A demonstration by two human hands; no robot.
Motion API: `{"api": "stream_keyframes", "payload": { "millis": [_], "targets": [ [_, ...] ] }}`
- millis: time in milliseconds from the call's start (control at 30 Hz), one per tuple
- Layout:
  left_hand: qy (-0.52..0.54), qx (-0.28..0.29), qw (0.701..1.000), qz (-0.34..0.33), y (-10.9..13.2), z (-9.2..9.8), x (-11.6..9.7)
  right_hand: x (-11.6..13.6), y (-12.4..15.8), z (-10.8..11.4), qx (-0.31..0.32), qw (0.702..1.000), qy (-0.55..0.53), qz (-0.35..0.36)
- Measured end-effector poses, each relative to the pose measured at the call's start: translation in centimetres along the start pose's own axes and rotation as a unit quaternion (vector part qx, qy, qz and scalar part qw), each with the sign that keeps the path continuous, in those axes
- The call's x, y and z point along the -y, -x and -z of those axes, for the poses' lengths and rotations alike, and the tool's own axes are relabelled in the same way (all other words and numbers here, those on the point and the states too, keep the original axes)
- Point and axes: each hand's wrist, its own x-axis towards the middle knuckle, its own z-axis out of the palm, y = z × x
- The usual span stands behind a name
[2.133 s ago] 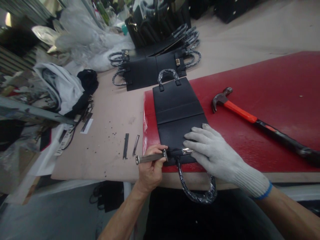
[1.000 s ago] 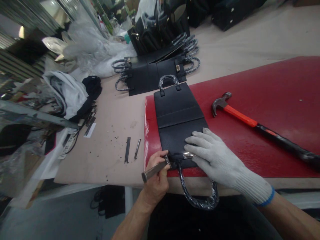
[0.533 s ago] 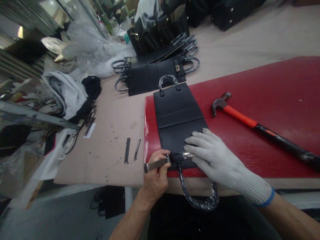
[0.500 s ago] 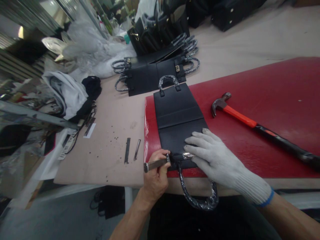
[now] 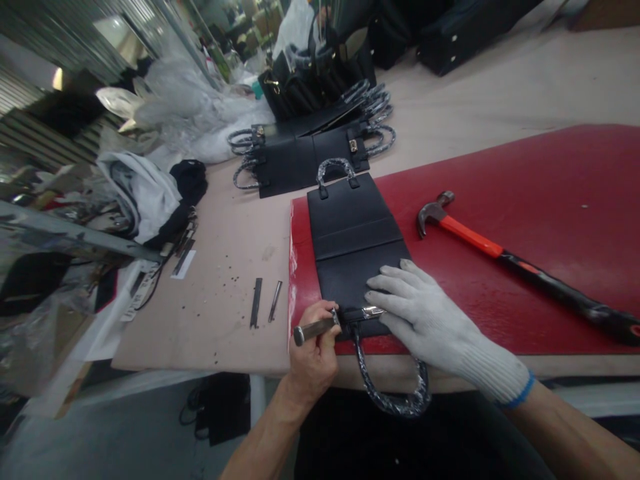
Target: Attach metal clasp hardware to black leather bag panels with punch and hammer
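Observation:
A black leather bag panel (image 5: 353, 230) lies flat on a red mat (image 5: 500, 200), with wrapped handles at its far and near ends. The near handle (image 5: 393, 403) hangs over the table edge. My bare left hand (image 5: 314, 350) pinches a metal punch (image 5: 315, 329) at the panel's near left corner, its head pointing left. In a white knit glove, my right hand (image 5: 425, 313) lies with fingers outstretched on the panel, beside a shiny metal clasp (image 5: 373, 311). Right of the panel rests a claw hammer (image 5: 475, 235) with an orange and black handle.
Two slim metal tools (image 5: 256, 303) and small black bits lie on the pale table (image 5: 225, 347) to the left. Behind the mat sit stacked black bag panels (image 5: 300, 160) and upright black bags (image 5: 310, 80). Clear plastic wrap (image 5: 175, 93) heaps up at the back left.
The view has shifted slightly, so everything sits a little differently in the picture. Both hands keep the same hold on the punch and the panel.

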Motion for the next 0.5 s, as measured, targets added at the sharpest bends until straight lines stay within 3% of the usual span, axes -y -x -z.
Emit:
{"api": "stream_keyframes", "payload": {
  "millis": [233, 500],
  "targets": [
    [0.033, 0.025, 0.999, 0.008, -0.28, 0.42, 0.63, -0.05, 0.05, -0.03, 0.003, 1.0, -0.002, -0.003],
    [-0.017, -0.012, 1.0, 0.016, 0.39, -0.22, -0.06, 0.03, 0.11, -0.01, 0.003, 1.0, -0.007, -0.007]
  ]
}}
